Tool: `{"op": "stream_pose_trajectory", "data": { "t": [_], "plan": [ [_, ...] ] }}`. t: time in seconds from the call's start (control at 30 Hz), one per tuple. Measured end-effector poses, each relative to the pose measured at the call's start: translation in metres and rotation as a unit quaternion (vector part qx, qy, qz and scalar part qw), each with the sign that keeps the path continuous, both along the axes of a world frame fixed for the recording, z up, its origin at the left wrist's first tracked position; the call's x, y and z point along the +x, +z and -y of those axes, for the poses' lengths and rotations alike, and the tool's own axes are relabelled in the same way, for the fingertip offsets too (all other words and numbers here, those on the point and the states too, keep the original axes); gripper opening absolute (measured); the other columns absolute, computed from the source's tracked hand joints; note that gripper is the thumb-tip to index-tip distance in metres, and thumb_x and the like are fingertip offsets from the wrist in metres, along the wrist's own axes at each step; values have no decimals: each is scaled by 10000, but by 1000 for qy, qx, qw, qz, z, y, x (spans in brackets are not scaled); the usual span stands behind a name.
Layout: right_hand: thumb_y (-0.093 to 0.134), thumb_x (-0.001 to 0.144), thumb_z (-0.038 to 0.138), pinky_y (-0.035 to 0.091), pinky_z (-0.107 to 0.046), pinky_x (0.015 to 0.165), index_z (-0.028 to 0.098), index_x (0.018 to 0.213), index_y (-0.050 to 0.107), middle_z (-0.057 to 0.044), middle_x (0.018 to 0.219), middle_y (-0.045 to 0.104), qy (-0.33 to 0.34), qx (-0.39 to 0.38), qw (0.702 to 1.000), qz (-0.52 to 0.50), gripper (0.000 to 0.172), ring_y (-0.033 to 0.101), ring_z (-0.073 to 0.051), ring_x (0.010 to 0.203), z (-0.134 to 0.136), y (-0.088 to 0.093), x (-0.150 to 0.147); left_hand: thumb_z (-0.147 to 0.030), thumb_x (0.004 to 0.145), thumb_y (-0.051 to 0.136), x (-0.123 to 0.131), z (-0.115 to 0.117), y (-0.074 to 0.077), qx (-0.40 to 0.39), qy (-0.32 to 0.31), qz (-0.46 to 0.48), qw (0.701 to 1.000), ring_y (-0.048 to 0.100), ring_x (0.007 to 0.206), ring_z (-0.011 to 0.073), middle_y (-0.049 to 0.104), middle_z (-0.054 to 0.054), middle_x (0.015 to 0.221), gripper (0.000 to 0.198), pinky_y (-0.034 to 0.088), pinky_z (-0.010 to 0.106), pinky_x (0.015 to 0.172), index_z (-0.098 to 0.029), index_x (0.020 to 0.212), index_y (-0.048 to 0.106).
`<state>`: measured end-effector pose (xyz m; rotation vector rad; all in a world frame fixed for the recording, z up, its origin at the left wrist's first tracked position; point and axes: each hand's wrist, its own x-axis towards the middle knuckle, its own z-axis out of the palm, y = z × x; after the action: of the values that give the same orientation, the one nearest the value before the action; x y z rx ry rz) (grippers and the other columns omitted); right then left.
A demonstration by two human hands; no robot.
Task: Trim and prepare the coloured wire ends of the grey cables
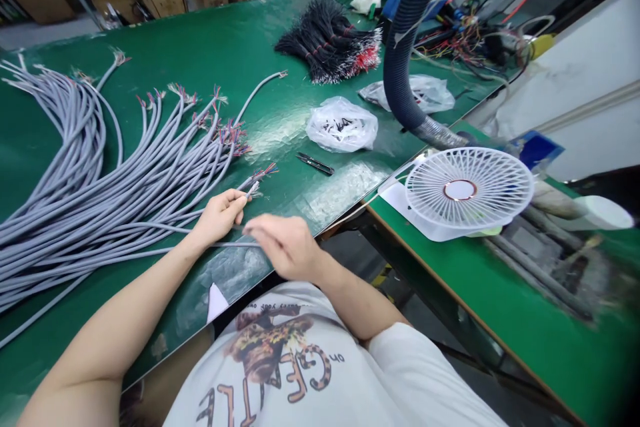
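My left hand [220,215] pinches a grey multi-core cable [246,185] close to its stripped end, where thin coloured wires and a pale frayed strand fan out. Just to the right, my right hand [287,243] is closed, its fingers pressed together and slightly blurred. What it holds, if anything, is hidden. Another grey cable runs along the table edge and passes out of sight at that hand. A large bundle of grey cables [125,193] spreads to the left, many ends showing red and blue wires. Small black thread snips [315,163] lie beyond my hands.
On the green table [200,47] are a clear bag of small black parts [342,124], another plastic bag [425,93] and bundled black wires [333,40]. A ribbed hose [400,60] hangs at right. A white fan [467,187] stands on the side table.
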<state>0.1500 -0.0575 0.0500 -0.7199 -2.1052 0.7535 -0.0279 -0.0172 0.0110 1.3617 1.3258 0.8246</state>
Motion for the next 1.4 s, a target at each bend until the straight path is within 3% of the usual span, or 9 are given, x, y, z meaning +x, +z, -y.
{"op": "stream_pose_trajectory", "data": {
  "t": [0.13,0.27,0.43,0.83,1.0,1.17,1.23,1.4],
  "plan": [
    [405,931,184,476,-207,712,155,1067,644,-46,894,711,-121,-73,989,44,277,655,-118,760,-20,-24,7,-480,790,566,-2,3,11,-44,0,66,997,272,382,56,429,-74,439,365,177,201,415,-130,891,596],
    [411,927,182,489,-227,763,183,1143,644,-49,983,725,-151,-98,979,95,317,678,-139,820,-30,-43,9,-492,781,582,-2,5,15,-49,-7,67,996,250,384,49,446,-68,455,389,143,207,410,-125,908,607],
    [411,930,194,495,-257,813,187,1158,647,-63,1074,717,-168,-96,975,112,328,684,-168,894,-29,-42,9,-471,803,562,-1,5,11,-20,-20,40,999,269,406,49,478,-57,502,380,168,209,422,-118,932,619],
    [393,925,203,448,-222,680,183,1120,658,-27,783,683,-143,-110,981,69,329,617,-127,669,-29,-40,10,-423,849,503,0,9,8,37,-49,-32,998,378,488,85,483,-41,534,363,296,214,499,-106,968,633],
    [390,921,213,387,-213,586,176,972,647,-3,656,613,-152,-109,978,93,265,544,-121,572,-31,-38,4,-430,864,488,0,10,9,70,-80,-71,992,439,527,97,543,-19,587,343,342,218,534,-127,927,635],
    [406,914,203,377,-215,594,182,839,612,1,673,607,-136,-104,980,97,220,534,-117,577,-34,-39,1,-481,888,408,-6,8,14,7,-155,-96,983,352,427,75,501,-26,525,428,287,208,447,-146,689,586],
    [408,917,197,396,-216,607,176,839,612,-5,688,623,-124,-96,984,80,220,552,-116,589,-30,-35,1,-474,889,403,-5,7,15,27,-160,-108,981,372,435,80,504,-23,516,440,308,209,461,-146,660,586],
    [389,946,223,476,-200,695,159,902,628,-48,838,711,65,-4,998,25,251,651,-119,747,-2,-10,3,-423,898,420,0,8,9,117,-89,-197,969,514,522,118,603,-8,564,403,369,218,530,-130,840,690]
  ]
}}
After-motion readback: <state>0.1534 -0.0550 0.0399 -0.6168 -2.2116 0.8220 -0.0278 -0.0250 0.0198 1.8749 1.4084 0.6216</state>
